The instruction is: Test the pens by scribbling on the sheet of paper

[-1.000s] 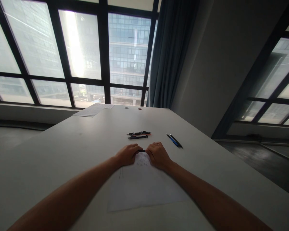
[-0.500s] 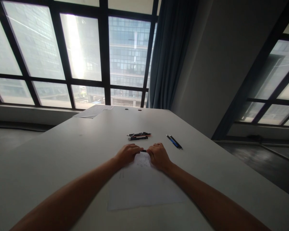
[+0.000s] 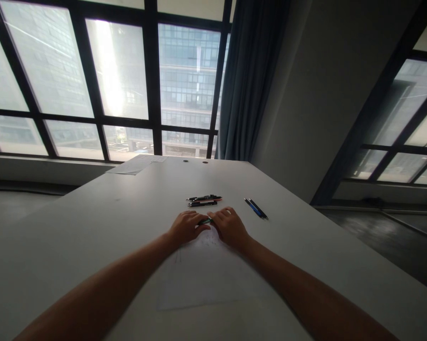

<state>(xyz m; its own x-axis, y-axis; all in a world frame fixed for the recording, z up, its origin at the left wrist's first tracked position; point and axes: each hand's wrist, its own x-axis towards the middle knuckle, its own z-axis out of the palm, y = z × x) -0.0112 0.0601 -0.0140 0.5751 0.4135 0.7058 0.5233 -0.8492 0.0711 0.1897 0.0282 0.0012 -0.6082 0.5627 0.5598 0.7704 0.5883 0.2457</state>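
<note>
Between my two hands is a dark pen with a hint of green, mostly hidden by the fingers. My left hand is closed on its left part, and my right hand grips the right end. Both hands rest over the top edge of a white sheet of paper that bears small pen marks. Just beyond the hands lies a small group of several dark pens, one with an orange-red part. To the right, a blue pen and a black pen lie side by side at a slant.
The white table stretches away toward the windows. More paper sheets lie at its far left corner. Two small dark discs sit near the far edge. A blue curtain hangs behind the table beside a pillar.
My hands have come closer together along the pen, the right one shifting a little left. A green part of the pen now shows. The other pens lie as before.
</note>
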